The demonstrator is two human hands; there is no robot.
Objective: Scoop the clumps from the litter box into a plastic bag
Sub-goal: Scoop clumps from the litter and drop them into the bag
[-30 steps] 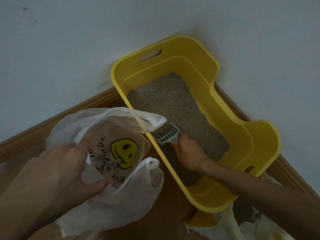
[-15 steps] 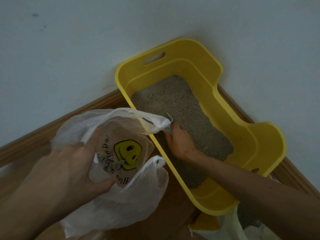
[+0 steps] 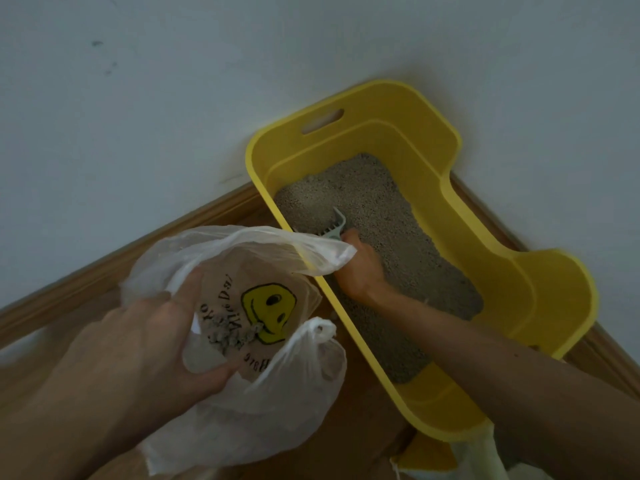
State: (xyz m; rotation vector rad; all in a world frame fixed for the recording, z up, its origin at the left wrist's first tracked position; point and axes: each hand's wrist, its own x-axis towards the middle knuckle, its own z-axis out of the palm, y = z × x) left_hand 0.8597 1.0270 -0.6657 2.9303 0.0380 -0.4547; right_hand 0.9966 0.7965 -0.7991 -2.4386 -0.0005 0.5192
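Note:
A yellow litter box (image 3: 540,306) stands in the room's corner, filled with grey litter (image 3: 377,202). My right hand (image 3: 360,268) grips the handle of a grey slotted scoop (image 3: 334,226), whose head digs into the litter near the box's left wall. My left hand (image 3: 152,337) holds open a translucent plastic bag (image 3: 277,393) with a yellow smiley print, just left of the box. Several grey clumps (image 3: 228,336) lie inside the bag. The bag's upper edge hides part of the scoop and my right fingers.
White walls meet behind the box, with a wooden skirting board (image 3: 104,271) along them. The floor is wood. Another pale bag (image 3: 485,459) lies at the bottom edge, under the box's near end.
My right hand has turned the scoop from lying flat above the litter to tilted with its head pushed into the litter, further along the box. The left hand keeps the bag open.

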